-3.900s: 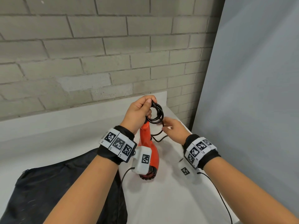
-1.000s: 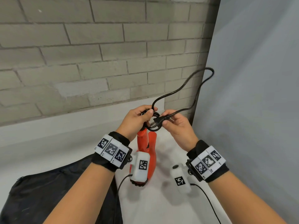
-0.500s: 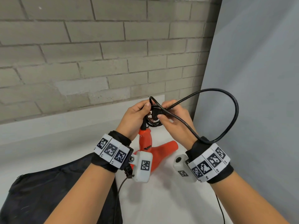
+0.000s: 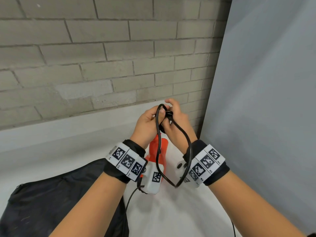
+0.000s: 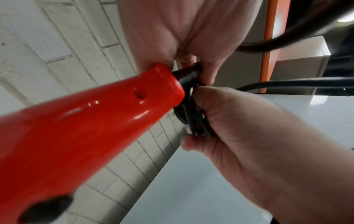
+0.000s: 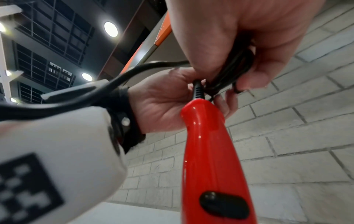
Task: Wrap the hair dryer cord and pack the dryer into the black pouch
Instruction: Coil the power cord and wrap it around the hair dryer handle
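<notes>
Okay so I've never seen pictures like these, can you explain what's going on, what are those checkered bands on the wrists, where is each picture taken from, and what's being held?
These are a person's two bare hands, no machine. The checkered wristbands sit next to small cameras. One picture comes from a head camera looking down; the other two look along each wrist at the fingers. The left hand grips a coil of black cord at the end of a red hair dryer. The right hand pinches the cord by that coil, and a loose loop hangs over the right wrist. A black pouch lies on the white table, lower left.
</notes>
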The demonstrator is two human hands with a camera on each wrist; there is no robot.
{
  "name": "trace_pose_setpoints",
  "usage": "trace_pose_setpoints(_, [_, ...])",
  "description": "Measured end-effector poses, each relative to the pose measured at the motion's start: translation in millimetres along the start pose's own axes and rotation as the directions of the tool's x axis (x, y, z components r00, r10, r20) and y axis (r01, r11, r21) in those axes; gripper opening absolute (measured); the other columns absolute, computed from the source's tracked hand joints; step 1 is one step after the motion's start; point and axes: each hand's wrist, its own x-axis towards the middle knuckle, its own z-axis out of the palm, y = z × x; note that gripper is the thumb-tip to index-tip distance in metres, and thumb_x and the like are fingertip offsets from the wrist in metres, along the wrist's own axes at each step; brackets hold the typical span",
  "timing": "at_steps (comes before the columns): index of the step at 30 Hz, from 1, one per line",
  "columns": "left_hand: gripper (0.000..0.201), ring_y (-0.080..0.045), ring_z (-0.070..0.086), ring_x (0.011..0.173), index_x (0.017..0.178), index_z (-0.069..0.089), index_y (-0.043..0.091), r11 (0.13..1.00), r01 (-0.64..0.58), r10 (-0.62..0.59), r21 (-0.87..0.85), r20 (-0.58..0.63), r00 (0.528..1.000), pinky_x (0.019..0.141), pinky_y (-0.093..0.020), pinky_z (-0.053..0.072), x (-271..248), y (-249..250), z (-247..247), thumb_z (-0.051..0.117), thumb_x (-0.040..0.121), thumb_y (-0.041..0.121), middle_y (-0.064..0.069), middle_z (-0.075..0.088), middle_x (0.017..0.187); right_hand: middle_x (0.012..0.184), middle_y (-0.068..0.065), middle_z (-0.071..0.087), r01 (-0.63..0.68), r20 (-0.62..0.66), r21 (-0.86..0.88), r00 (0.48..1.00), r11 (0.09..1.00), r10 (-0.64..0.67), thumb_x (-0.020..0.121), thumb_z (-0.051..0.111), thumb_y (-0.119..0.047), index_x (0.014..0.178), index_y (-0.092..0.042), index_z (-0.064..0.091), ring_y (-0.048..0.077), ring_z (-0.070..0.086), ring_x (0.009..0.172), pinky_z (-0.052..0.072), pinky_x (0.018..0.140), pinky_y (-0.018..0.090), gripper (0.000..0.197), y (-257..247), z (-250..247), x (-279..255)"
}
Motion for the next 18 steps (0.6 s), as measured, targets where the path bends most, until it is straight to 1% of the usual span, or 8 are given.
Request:
trace_pose_setpoints(2, [0.022, -0.014, 0.061, 0.085, 0.107, 0.061, 0.016, 0.999, -0.028, 0.029, 0.041, -0.017, 0.999, 0.071, -0.022, 0.053, 0, -1, 1, 0.045, 0.092, 0.021, -0.004, 0.064, 0.092, 0.082, 0.002, 0.059, -0.029, 0.034, -0.036, 0.999, 0.999, 0.030, 0.087, 0.042, -0.001, 0.123, -0.013, 0.040, 0.018, 0.059, 0.070, 0.051, 0.066, 0.031, 0.037, 2, 0, 3])
trace_pose_setpoints(4, [0.023, -0.002, 0.062, 0.079, 0.110, 0.060, 0.012, 0.998, -0.041, 0.043, 0.043, -0.033, 0.999, 0.062, -0.012, 0.051, 0, -2, 2, 0.045, 0.093, 0.017, -0.001, 0.063, 0.090, 0.080, 0.003, 0.060, -0.022, 0.041, -0.092, 0.999, 0.995, 0.026, 0.088, 0.041, -0.002, 0.115, -0.013, 0.044, 0.021, 0.060, 0.071, 0.052, 0.064, 0.033, 0.030, 5, -1, 4])
trace_pose_setpoints(6, [0.022, 0.007, 0.060, 0.068, 0.107, 0.058, 0.008, 0.999, -0.046, 0.047, 0.028, -0.038, 0.998, 0.059, -0.008, 0.048, 0, -3, 1, 0.044, 0.093, 0.016, 0.002, 0.060, 0.083, 0.078, -0.002, 0.058, -0.019, 0.093, -0.066, 0.995, 0.998, 0.025, 0.086, 0.043, 0.001, 0.114, -0.013, 0.046, 0.016, 0.059, 0.072, 0.050, 0.064, 0.023, 0.031, 7, -2, 6])
trace_pose_setpoints(9, [0.016, 0.003, 0.056, 0.055, 0.096, 0.057, 0.013, 1.000, -0.025, 0.025, -0.009, -0.046, 0.999, 0.055, -0.010, 0.045, 3, -3, -4, 0.041, 0.094, 0.017, 0.000, 0.057, 0.075, 0.085, -0.010, 0.055, -0.071, 0.230, 0.115, 0.972, 0.991, 0.043, 0.080, 0.052, 0.007, 0.121, -0.014, 0.044, 0.001, 0.055, 0.078, 0.046, 0.070, 0.010, 0.047, 14, -10, 3])
trace_pose_setpoints(11, [0.018, -0.001, 0.050, 0.048, 0.089, 0.057, 0.019, 1.000, -0.007, 0.005, -0.028, -0.041, 0.999, 0.051, -0.012, 0.043, 4, -3, -8, 0.040, 0.095, 0.019, -0.002, 0.054, 0.071, 0.101, -0.005, 0.054, -0.087, 0.344, 0.131, 0.938, 0.987, 0.037, 0.074, 0.057, 0.008, 0.125, -0.013, 0.042, 0.006, 0.054, 0.088, 0.047, 0.072, 0.015, 0.057, 25, -16, -4])
trace_pose_setpoints(13, [0.020, -0.001, 0.047, 0.045, 0.087, 0.057, 0.021, 0.998, 0.012, -0.015, -0.064, -0.048, 0.999, 0.048, -0.012, 0.041, 4, -4, -11, 0.039, 0.095, 0.020, -0.002, 0.053, 0.072, 0.105, 0.000, 0.051, -0.107, 0.378, 0.042, 0.922, 0.993, 0.084, 0.076, 0.057, 0.005, 0.121, -0.012, 0.046, 0.014, 0.051, 0.085, 0.047, 0.070, 0.022, 0.049, 41, -18, -11])
trace_pose_setpoints(16, [0.022, -0.001, 0.044, 0.042, 0.088, 0.058, 0.019, 0.992, 0.013, -0.023, -0.122, -0.080, 0.997, 0.046, -0.014, 0.039, 4, -5, -13, 0.038, 0.096, 0.019, -0.004, 0.051, 0.072, 0.086, 0.004, 0.055, -0.198, 0.253, -0.189, 0.937, 0.962, 0.243, 0.092, 0.047, -0.011, 0.096, -0.011, 0.055, 0.017, 0.049, 0.074, 0.040, 0.065, 0.020, 0.009, 75, -19, -19])
trace_pose_setpoints(18, [0.022, -0.002, 0.044, 0.042, 0.090, 0.059, 0.018, 0.993, 0.001, -0.013, -0.122, -0.095, 0.995, 0.053, -0.020, 0.040, 5, -6, -16, 0.037, 0.096, 0.020, -0.004, 0.051, 0.072, 0.084, 0.010, 0.055, -0.318, 0.272, -0.397, 0.855, 0.861, 0.441, 0.095, 0.042, -0.018, 0.086, -0.012, 0.053, 0.026, 0.052, 0.081, 0.040, 0.070, 0.029, 0.015, 102, -21, -25])
